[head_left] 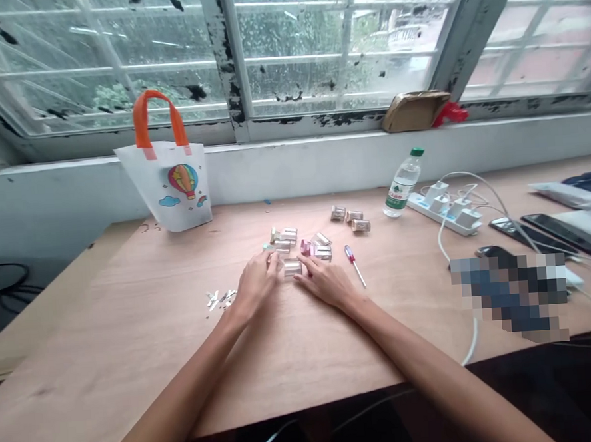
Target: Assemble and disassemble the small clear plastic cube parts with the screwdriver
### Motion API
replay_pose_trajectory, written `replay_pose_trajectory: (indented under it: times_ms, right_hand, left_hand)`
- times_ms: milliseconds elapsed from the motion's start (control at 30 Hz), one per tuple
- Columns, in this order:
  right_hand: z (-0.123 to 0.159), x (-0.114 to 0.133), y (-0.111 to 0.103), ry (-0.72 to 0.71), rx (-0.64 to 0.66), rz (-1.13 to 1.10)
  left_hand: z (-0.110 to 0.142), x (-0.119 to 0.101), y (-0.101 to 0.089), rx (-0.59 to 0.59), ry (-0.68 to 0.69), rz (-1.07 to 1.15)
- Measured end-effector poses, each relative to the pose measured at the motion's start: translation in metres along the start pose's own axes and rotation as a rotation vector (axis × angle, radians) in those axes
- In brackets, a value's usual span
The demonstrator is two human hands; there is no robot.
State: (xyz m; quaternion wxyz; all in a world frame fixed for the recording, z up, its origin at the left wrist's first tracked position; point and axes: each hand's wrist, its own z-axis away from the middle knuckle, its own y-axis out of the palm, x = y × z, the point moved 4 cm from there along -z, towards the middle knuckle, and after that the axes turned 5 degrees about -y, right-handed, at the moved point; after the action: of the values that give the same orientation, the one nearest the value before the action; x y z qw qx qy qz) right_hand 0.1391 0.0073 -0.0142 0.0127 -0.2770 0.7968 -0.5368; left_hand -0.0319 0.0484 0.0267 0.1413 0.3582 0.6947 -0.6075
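A small clear plastic case (pixel 292 268) lies on the table between my two hands. My left hand (pixel 259 276) is at its left end, fingers bent and pressed together; exactly what the fingertips grip is partly hidden. The thumb and forefinger of my right hand (pixel 326 280) close around the case's right end. Just beyond the fingers sit similar clear cases (pixel 289 235), a pink piece (pixel 306 248) and a pale green piece (pixel 267 247). To the right of my right hand lies a screwdriver (pixel 355 265) with a red and blue handle.
Several small clear cylinders (pixel 360 226) stand farther back. Small pale strips (pixel 221 297) are scattered left of my left hand. A white bag (pixel 185 211) with orange handles, a water bottle (pixel 398 191), a power strip (pixel 445 213) with cables and phones (pixel 574 232) surround the work area.
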Motion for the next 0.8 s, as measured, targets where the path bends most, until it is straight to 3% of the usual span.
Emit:
replay_pose_trajectory:
  times_ms: [100,167,300,400,567,700,800]
  right_hand:
    - [0.000,-0.002,-0.004,0.003,-0.056,-0.034]
    - [-0.002,-0.013,-0.014,0.016,-0.160,-0.084]
    - [-0.016,-0.072,-0.042,0.291,-0.400,-0.081]
    - [-0.032,-0.119,-0.050,0.402,-0.297,-0.022]
    - [-0.033,-0.172,-0.061,0.490,-0.194,0.078]
    - [-0.020,-0.191,-0.074,0.509,-0.097,0.140]
    - [-0.015,-0.187,-0.087,0.478,-0.078,0.156]
  left_hand:
    - [-0.007,0.003,0.014,0.040,0.016,0.006]
    - [-0.006,0.006,0.016,-0.004,-0.008,0.038]
    - [0.000,0.010,0.015,-0.003,-0.047,0.086]
    - [0.002,0.009,0.019,0.056,0.036,0.091]
    - [0.001,-0.001,0.034,-0.015,0.121,0.068]
    - [-0.002,-0.004,0.038,-0.024,0.143,0.025]
    - [-0.002,-0.003,0.031,-0.040,0.176,0.017]
